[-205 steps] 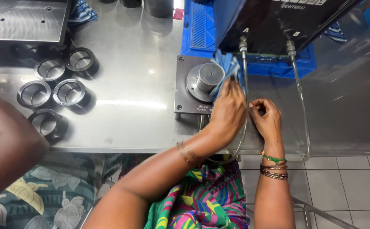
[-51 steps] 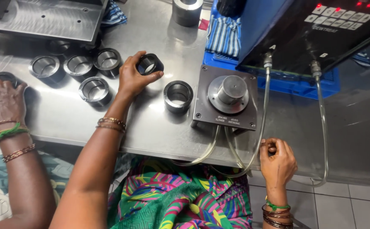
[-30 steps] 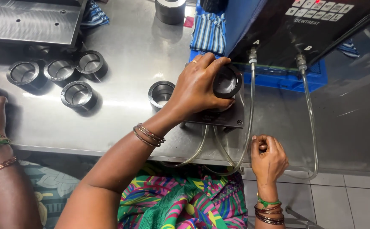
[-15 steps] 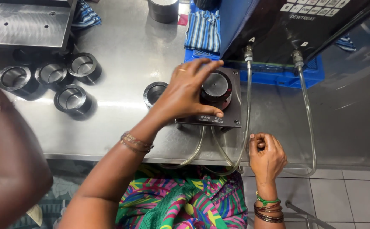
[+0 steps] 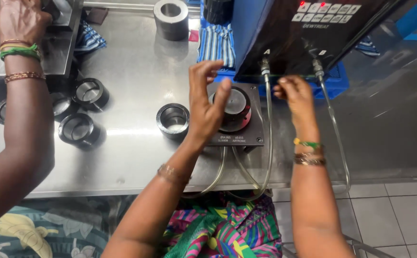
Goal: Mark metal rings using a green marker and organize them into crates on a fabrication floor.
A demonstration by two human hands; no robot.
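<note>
Presently: two hands over gauge fixture (image 5: 235, 125).
Left hand (image 5: 207, 102) open, fingers spread, at ring's (image 5: 235, 109) 9 o'clock; right hand (image 5: 295, 97) loosely curled, empty, at 3 o'clock.

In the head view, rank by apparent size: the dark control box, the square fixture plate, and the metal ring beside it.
1. Dark control box, largest, though partly cropped.
2. Square fixture plate, partly hidden by the left hand.
3. Metal ring, smallest.

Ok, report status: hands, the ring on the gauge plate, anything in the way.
Left hand open, over the dark ring on the gauge plate. Right hand at the clear hose. Loose ring beside plate; another person's arm at left.
</note>
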